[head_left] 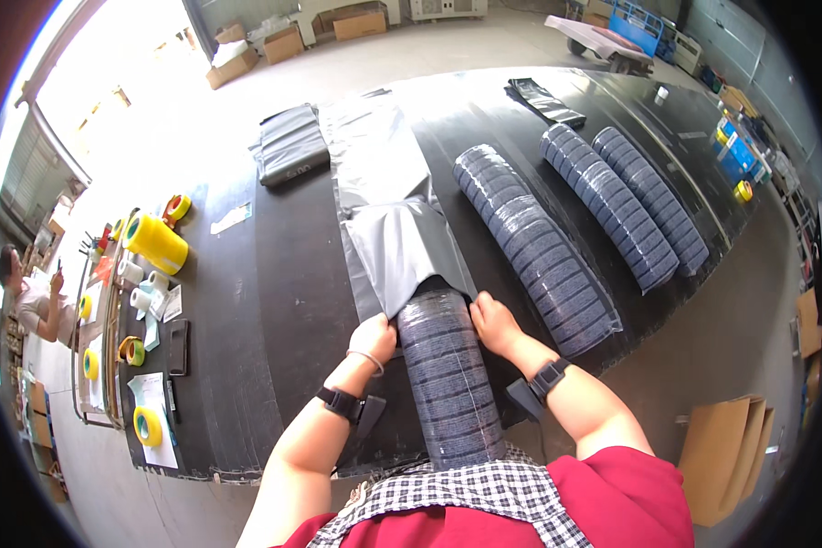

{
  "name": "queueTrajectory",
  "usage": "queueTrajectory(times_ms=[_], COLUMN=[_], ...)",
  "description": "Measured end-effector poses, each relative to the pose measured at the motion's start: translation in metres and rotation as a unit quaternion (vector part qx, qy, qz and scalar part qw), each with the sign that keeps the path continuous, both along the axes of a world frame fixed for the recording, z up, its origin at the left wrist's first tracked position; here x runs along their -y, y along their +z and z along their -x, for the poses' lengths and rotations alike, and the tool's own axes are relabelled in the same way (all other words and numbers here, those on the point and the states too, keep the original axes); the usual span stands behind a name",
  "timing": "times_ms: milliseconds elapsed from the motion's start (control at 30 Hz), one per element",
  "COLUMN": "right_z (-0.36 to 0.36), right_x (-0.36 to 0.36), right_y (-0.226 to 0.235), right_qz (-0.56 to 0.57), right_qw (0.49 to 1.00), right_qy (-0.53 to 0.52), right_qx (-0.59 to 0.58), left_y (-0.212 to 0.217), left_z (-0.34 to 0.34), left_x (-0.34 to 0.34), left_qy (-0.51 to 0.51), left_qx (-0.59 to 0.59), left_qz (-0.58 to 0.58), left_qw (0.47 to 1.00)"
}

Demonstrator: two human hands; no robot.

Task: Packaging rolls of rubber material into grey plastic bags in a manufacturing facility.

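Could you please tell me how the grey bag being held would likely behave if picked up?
The grey bag is probably floppy, as it creases where it covers the wrapped roll's far end. Its thin-looking edge suggests it is light; its sheen hints at slipperiness.

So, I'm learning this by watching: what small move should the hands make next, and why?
Probably draw the grey bag farther over the roll between the arms: the left hand and right hand grip opposite sides of its mouth, and most of the roll's visible length lies outside it.
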State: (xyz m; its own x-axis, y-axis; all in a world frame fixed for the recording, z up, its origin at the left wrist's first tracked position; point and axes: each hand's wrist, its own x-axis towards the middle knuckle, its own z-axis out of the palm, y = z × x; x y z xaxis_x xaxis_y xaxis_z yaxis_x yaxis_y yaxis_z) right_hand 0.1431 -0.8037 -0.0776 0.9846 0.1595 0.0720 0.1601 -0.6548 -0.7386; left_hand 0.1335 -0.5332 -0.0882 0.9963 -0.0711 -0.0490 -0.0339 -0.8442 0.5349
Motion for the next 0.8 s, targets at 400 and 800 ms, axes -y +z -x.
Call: queueTrajectory(times_ms=[400,800], right_z=[0.219,0.291], right_x=[0.088,0.075], right_y=[0.025,0.020], right_qz=[0.027,-0.095], right_qw=[0.960,0.921], right_qy=[0.191,0.285], right_qx=[-0.205,-0.246], left_y=[0.042,-0.005], left_z=[0.238,0.243], left_x=[0.017,0.030], left_qy=[-0.077,0.057], left_qx=[-0.300,-0.334], left_qz=[0.091,0.138], left_qw=[0.946,0.931])
